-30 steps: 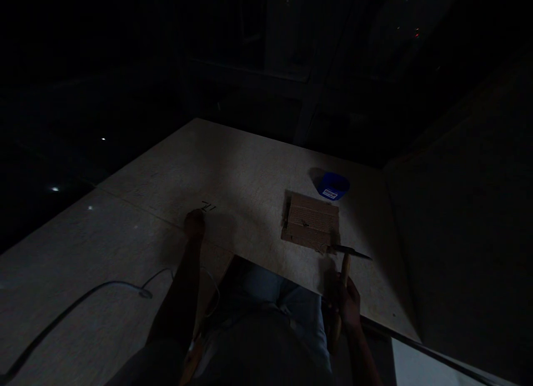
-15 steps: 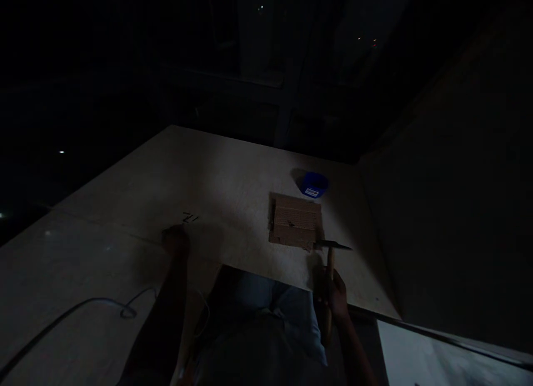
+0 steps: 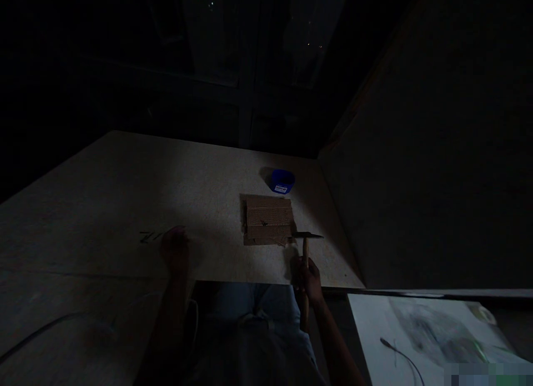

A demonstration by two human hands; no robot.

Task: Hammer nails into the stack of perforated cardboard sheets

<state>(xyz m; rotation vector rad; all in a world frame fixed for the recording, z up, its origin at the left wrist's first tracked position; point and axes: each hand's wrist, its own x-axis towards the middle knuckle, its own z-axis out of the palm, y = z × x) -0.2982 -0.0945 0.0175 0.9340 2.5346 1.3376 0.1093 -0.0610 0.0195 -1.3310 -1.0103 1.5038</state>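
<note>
The scene is very dark. My right hand [image 3: 308, 280] is wrapped round the wooden handle of a small hammer [image 3: 305, 247], whose dark metal head hovers at the near right corner of a flat piece of corrugated cardboard [image 3: 267, 219]. The cardboard lies on a pale board [image 3: 125, 197]. My left hand [image 3: 174, 251] rests on that board to the left, beside a dark pencilled mark [image 3: 150, 237]; its fingers are too dim to read. A small blue tub [image 3: 282, 181] stands just beyond the cardboard.
A dark upright panel [image 3: 416, 180] closes off the right side of the board. A white sheet [image 3: 420, 336] with a thin wire lies low at the right. A cable [image 3: 37, 333] trails across the near left. My lap in jeans [image 3: 250, 314] sits at the board's edge.
The view has swung to the right, so everything has slid left in the picture and the white sheet has come into sight. Both hands keep their places relative to the cardboard.
</note>
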